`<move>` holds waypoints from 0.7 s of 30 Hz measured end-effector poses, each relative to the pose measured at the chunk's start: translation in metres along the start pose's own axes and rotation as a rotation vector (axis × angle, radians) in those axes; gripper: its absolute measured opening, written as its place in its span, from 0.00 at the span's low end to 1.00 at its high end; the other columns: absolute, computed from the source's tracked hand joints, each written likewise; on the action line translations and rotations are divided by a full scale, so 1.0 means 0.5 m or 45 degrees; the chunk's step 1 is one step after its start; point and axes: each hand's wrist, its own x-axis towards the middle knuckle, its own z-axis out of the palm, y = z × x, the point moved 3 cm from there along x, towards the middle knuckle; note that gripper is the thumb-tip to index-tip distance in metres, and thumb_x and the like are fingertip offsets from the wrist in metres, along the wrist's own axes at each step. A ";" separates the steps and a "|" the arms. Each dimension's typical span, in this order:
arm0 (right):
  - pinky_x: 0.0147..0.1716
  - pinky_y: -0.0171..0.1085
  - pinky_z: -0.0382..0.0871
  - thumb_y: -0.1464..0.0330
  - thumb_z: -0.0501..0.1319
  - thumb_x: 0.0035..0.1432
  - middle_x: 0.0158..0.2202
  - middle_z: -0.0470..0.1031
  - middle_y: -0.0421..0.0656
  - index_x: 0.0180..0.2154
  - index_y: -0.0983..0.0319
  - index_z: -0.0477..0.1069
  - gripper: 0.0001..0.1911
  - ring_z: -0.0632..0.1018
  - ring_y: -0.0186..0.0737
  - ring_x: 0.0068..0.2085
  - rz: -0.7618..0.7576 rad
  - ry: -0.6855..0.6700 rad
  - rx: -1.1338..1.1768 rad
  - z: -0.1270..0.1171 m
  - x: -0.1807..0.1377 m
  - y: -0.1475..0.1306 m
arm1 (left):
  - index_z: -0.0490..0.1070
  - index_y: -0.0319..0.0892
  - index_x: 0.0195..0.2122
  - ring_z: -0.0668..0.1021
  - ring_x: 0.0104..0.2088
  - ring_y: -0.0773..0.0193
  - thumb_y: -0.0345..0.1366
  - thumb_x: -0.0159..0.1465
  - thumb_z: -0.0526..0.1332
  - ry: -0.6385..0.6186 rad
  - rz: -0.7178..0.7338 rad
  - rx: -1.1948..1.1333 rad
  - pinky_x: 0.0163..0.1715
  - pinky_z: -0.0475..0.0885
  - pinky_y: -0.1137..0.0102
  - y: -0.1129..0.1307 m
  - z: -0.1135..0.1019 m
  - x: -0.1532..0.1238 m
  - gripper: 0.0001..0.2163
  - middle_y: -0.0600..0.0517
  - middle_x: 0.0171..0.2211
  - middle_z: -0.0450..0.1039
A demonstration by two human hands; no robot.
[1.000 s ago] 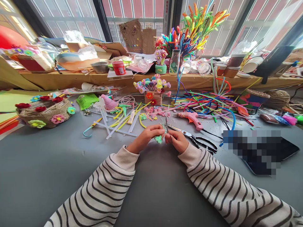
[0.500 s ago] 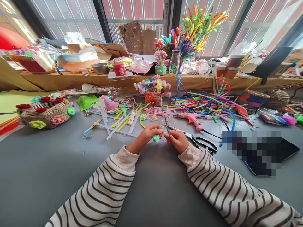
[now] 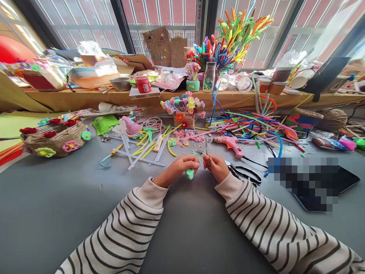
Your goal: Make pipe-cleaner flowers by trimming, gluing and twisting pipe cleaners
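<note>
My left hand (image 3: 184, 166) is closed around a fuzzy mint-green chenille piece (image 3: 189, 174), whose lower end pokes out below the fingers. My right hand (image 3: 215, 166), a little apart from the left, grips small scissors (image 3: 207, 146) with their thin blades pointing away from me; the fingers hide most of the handles. Green fuzz clippings (image 3: 199, 153) are scattered on the table just beyond the hands. Behind my right hand lie large black-handled scissors (image 3: 247, 173), their blades mostly covered.
A pink glue gun (image 3: 231, 144) with a black cord lies beyond my right hand. Glue sticks (image 3: 145, 160) and a yellow-and-blue hooked tool (image 3: 111, 155) are at left. Farther off are a flower-trimmed twine basket (image 3: 55, 140), a flower box (image 3: 184, 120) and a pile of pipe cleaners (image 3: 242, 123).
The small scissors have moved slightly right, away from the green piece, and their blades look closer together. My left hand has shifted slightly right and toward me with the piece.
</note>
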 end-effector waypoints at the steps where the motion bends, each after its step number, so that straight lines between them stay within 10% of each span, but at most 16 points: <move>1: 0.17 0.30 0.50 0.51 0.45 0.49 0.12 0.49 0.34 0.14 0.63 0.59 0.25 0.55 0.28 0.16 0.013 -0.001 0.029 0.000 0.001 0.003 | 0.57 0.39 0.16 0.62 0.20 0.72 0.36 0.49 0.52 0.005 0.004 0.001 0.21 0.56 0.75 0.000 0.000 0.000 0.09 0.57 0.15 0.57; 21: 0.16 0.30 0.51 0.50 0.40 0.51 0.12 0.51 0.35 0.20 0.63 0.63 0.27 0.56 0.28 0.15 -0.060 -0.026 0.039 0.000 -0.007 0.001 | 0.56 0.39 0.15 0.63 0.21 0.71 0.36 0.50 0.51 0.027 0.055 -0.012 0.24 0.57 0.74 0.010 -0.004 -0.004 0.09 0.57 0.14 0.57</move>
